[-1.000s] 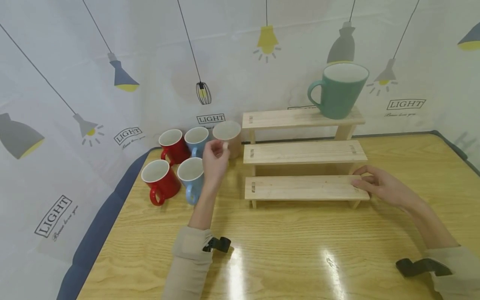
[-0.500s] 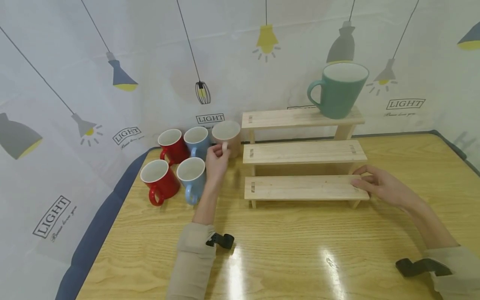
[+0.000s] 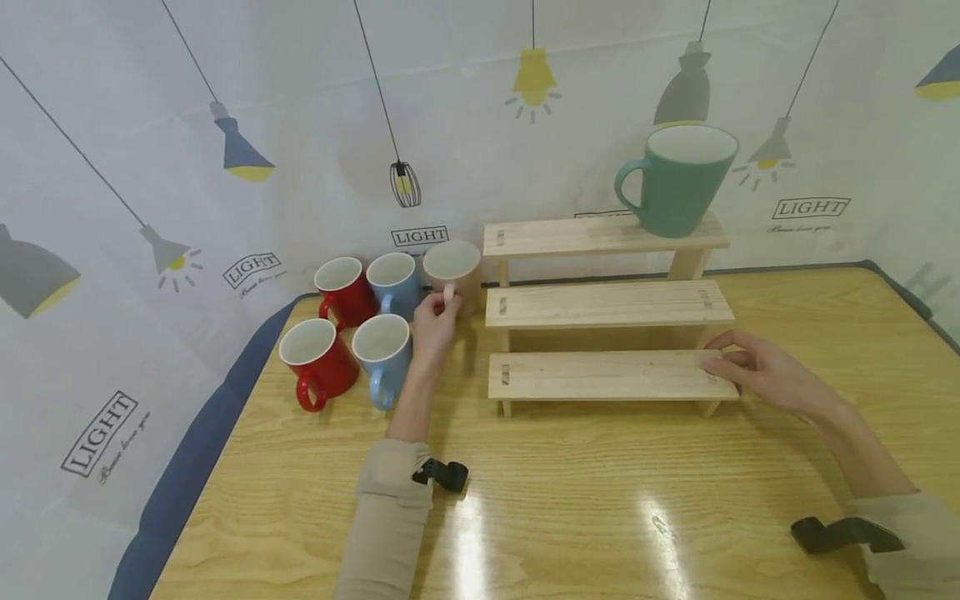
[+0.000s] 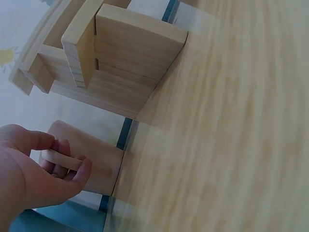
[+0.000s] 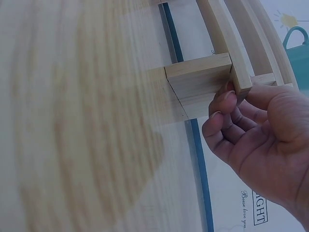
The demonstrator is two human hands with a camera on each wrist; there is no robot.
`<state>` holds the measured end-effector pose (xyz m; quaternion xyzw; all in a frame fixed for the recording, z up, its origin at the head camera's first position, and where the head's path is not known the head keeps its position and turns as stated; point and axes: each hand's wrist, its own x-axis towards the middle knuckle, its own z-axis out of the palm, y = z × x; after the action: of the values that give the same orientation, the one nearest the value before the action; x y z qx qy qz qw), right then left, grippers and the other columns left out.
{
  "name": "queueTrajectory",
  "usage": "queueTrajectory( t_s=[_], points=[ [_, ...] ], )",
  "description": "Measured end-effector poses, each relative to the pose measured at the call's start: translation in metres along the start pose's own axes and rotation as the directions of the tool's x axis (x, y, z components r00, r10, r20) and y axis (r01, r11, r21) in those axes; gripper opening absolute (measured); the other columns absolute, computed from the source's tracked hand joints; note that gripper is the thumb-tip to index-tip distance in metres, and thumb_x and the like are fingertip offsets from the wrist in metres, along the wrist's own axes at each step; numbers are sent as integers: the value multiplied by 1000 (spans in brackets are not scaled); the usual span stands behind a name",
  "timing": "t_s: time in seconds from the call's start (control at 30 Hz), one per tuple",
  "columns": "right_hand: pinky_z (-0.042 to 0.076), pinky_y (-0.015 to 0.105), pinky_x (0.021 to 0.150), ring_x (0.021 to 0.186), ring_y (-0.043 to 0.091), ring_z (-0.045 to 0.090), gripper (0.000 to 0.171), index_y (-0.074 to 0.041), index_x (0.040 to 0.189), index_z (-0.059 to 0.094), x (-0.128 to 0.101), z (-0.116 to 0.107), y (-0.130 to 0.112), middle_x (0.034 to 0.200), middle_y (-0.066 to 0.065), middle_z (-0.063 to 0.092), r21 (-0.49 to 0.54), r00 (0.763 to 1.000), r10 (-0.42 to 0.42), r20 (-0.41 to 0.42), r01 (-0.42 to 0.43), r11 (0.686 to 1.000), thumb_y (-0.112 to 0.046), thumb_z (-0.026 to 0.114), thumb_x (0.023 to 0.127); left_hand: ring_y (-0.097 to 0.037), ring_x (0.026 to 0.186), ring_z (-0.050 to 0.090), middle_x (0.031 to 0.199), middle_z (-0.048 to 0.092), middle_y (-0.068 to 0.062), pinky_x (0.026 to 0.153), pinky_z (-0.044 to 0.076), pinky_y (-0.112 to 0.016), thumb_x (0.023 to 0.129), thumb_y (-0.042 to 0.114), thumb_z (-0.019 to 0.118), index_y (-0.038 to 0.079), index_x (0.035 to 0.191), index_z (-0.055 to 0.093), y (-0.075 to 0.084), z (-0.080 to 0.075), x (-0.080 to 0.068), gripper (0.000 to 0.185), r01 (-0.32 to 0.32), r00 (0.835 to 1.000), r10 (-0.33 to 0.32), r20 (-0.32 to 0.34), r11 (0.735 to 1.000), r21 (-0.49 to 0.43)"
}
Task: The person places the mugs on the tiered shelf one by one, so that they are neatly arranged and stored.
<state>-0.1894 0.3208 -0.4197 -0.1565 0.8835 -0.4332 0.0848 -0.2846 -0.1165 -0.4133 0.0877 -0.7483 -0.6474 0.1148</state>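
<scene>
My left hand (image 3: 441, 307) grips the handle of a beige mug (image 3: 453, 260) that stands on the table just left of a three-step wooden rack (image 3: 600, 304). In the left wrist view the fingers (image 4: 58, 145) curl through the handle, with the thumb below it, and the mug (image 4: 99, 166) sits against the backdrop. My right hand (image 3: 726, 360) holds the right end of the lowest step (image 3: 600, 375). Its fingertips (image 5: 223, 104) press under the board beside the leg (image 5: 195, 87). A large green mug (image 3: 678, 179) stands on the top step at the right.
Two red mugs (image 3: 345, 290) (image 3: 318, 362) and two blue mugs (image 3: 393, 283) (image 3: 382, 354) cluster left of my left hand. A curtain printed with lamps (image 3: 225, 167) closes the back and left. The wooden table (image 3: 600, 500) stretches in front of the rack.
My left hand has moved slightly forward and down, closing round the beige mug's handle. The right hand and the rack have not moved.
</scene>
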Motion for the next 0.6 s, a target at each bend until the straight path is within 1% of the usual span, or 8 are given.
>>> queueTrajectory(
  t_s=[0.07, 0.17, 0.23, 0.33, 0.4, 0.47, 0.53, 0.6],
  points=[
    [45, 28, 73, 90, 11, 59, 25, 2, 123, 52, 0, 1, 0, 110, 15, 69, 6, 1000, -4, -2, 4, 1000, -17, 52, 106, -14, 80, 49, 85, 54, -2, 70, 40, -23, 96, 10, 61, 1, 90, 60, -1, 0, 2, 11, 13, 1000, -13, 4, 1000, -3],
    [45, 28, 72, 88, 11, 59, 24, 1, 123, 52, -1, 1, -2, 105, 10, 70, 8, 1000, -10, -8, 10, 1000, -17, 53, 106, -14, 78, 48, 82, 52, -1, 69, 40, -24, 95, 13, 62, 3, 86, 58, -2, 1, 4, 14, 24, 1000, -24, 7, 1000, 9],
    [45, 29, 70, 86, 12, 58, 25, 2, 123, 51, -1, 1, -3, 99, 11, 69, 17, 1000, -11, 3, 11, 1000, -17, 52, 106, -15, 77, 47, 81, 52, -2, 68, 39, -25, 95, 15, 62, 4, 85, 57, -3, 0, 4, 16, 27, 1000, -28, 13, 999, 27],
    [47, 29, 72, 95, 12, 60, 29, 1, 126, 51, -2, 0, -4, 109, 17, 69, -5, 1000, 8, 6, -8, 1000, -21, 52, 106, -16, 76, 48, 82, 52, -4, 68, 41, -26, 96, 15, 59, 4, 84, 57, -3, 0, 4, 16, 24, 999, -24, 31, 1000, 20],
    [48, 30, 74, 102, 15, 60, 32, 1, 127, 51, -2, 0, -4, 116, 22, 67, -13, 1000, 28, 9, -28, 1000, -23, 52, 106, -16, 74, 47, 81, 50, -4, 65, 41, -26, 96, 14, 56, 6, 82, 53, -3, 0, 3, 17, 15, 999, -16, 45, 1000, 15],
    [48, 31, 78, 110, 19, 60, 33, 0, 128, 51, -2, 0, -5, 126, 25, 63, -27, 999, 42, 5, -42, 999, -26, 52, 106, -15, 70, 46, 79, 47, -4, 62, 40, -26, 96, 13, 53, 7, 80, 49, -3, 0, 2, 18, 5, 999, -6, 47, 1000, 10],
    [48, 31, 79, 109, 17, 60, 33, 1, 128, 51, -2, 0, -5, 126, 26, 63, -21, 999, 42, 7, -42, 999, -25, 52, 106, -15, 68, 43, 77, 44, -3, 59, 37, -26, 96, 13, 51, 10, 78, 46, -4, 0, 2, 19, -10, 999, 9, 38, 1000, 24],
    [49, 30, 79, 107, 12, 61, 33, 1, 127, 51, -2, 0, -4, 126, 26, 63, -15, 999, 39, 7, -39, 999, -24, 53, 106, -15, 68, 43, 76, 42, -3, 60, 36, -26, 95, 13, 51, 11, 77, 43, -4, 0, 1, 20, -22, 1000, 21, 20, 999, 39]
  ],
)
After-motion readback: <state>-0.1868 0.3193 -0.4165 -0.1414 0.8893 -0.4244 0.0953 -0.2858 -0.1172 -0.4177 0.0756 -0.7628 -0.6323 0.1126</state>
